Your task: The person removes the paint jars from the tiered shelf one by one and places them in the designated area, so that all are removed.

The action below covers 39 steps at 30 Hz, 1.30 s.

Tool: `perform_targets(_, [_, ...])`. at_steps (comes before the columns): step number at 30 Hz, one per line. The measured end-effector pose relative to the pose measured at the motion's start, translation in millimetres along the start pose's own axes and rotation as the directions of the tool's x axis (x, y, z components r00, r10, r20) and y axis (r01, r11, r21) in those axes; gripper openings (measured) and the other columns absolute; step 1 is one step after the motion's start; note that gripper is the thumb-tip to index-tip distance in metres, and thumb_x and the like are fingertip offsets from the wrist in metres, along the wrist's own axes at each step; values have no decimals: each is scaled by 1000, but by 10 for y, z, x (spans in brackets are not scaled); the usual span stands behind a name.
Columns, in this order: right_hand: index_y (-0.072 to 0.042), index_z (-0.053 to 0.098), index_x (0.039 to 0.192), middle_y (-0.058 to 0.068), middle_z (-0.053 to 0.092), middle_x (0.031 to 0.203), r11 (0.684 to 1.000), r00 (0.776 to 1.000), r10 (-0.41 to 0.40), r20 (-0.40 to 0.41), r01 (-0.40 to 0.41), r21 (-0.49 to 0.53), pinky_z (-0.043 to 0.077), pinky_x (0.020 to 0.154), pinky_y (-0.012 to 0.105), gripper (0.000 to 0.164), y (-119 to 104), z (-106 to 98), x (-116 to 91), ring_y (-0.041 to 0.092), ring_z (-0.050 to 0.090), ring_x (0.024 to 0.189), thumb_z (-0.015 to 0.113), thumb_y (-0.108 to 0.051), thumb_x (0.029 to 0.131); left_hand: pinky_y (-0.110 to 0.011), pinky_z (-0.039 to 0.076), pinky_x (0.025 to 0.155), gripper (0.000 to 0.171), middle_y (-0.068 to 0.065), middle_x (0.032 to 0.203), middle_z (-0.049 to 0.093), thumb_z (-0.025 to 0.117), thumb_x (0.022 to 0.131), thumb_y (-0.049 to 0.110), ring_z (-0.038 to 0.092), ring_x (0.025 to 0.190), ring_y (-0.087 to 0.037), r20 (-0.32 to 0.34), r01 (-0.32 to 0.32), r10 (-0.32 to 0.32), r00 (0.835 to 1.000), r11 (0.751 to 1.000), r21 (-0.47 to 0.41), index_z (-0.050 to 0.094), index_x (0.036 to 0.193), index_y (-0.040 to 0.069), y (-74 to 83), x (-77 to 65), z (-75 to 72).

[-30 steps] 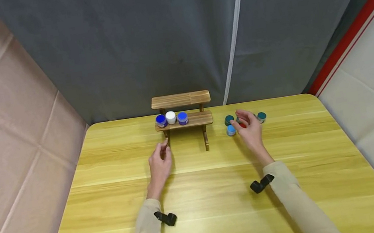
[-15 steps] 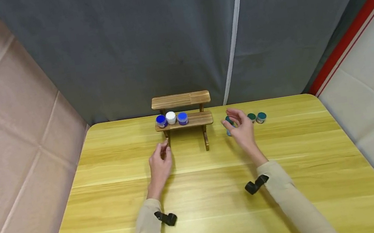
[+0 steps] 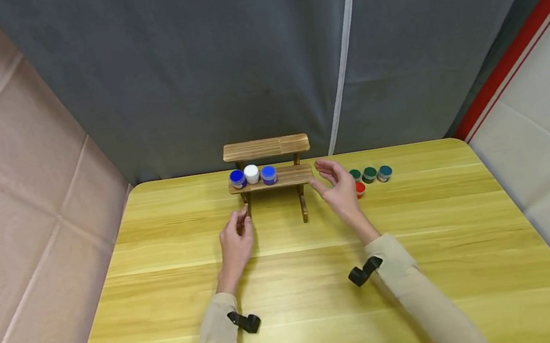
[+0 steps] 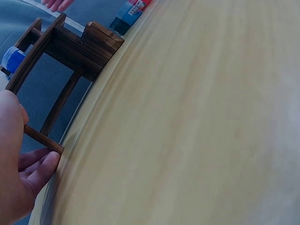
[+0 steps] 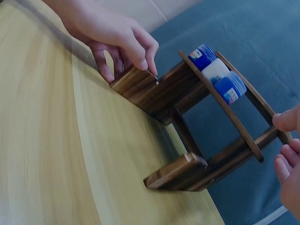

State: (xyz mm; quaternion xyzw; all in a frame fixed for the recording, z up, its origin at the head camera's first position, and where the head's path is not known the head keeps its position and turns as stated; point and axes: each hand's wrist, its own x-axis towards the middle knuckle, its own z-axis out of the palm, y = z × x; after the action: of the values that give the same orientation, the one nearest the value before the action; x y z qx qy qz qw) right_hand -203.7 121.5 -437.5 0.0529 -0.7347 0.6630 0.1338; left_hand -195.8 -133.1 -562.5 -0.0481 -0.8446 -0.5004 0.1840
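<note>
A two-tier wooden stand (image 3: 289, 176) is at the table's back. On its lower shelf sit a dark blue paint jar (image 3: 237, 179), a white jar (image 3: 251, 174) and a lighter blue jar (image 3: 269, 175). My left hand (image 3: 235, 245) pinches the stand's left foot (image 4: 49, 142) between thumb and fingers. Beside the lower shelf's right end is my right hand (image 3: 339, 191), thumb and fingers spread apart with nothing between them. In the right wrist view, the right thumb (image 5: 287, 120) overlaps the shelf end.
Right of my right hand stand a red-lidded jar (image 3: 360, 189), two green-lidded jars (image 3: 369, 175) and a teal-lidded jar (image 3: 384, 173). More jars there are hidden behind the hand. A grey curtain (image 3: 238, 70) hangs behind the table (image 3: 292, 287).
My right hand has moved left from over the jar group to the stand's right end, uncovering the red and green jars. The left hand has stayed at the stand's foot.
</note>
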Motion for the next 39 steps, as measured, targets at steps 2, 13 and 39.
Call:
perform_targets(2, [21, 51, 131, 39, 54, 133, 1000, 1000, -8, 5, 8, 4, 43, 113, 55, 48, -34, 43, 3, 50, 52, 128, 69, 12, 88, -42, 60, 90, 16, -14, 125, 72, 61, 98, 8, 70, 101, -31, -2, 0, 0, 1000, 1000, 0, 68, 111, 2, 3, 1, -1])
perform_targets(13, [12, 51, 137, 33, 54, 138, 1000, 998, 17, 68, -17, 0, 43, 117, 46, 52, 195, 294, 161, 43, 52, 132, 71, 4, 90, -43, 61, 88, 16, -14, 122, 73, 61, 98, 8, 70, 100, -31, -14, -21, 21, 1000, 1000, 7, 68, 112, 2, -3, 7, 5])
perform_targets(39, [7, 56, 135, 24, 59, 138, 995, 988, 26, 150, -11, -100, 48, 113, 38, 56, 244, 774, 318, 35, 58, 129, 79, -4, 86, -42, 60, 92, 15, -14, 127, 71, 61, 98, 7, 70, 103, -31, 4, 18, -18, 1000, 1000, -3, 67, 110, 2, 29, 13, -6])
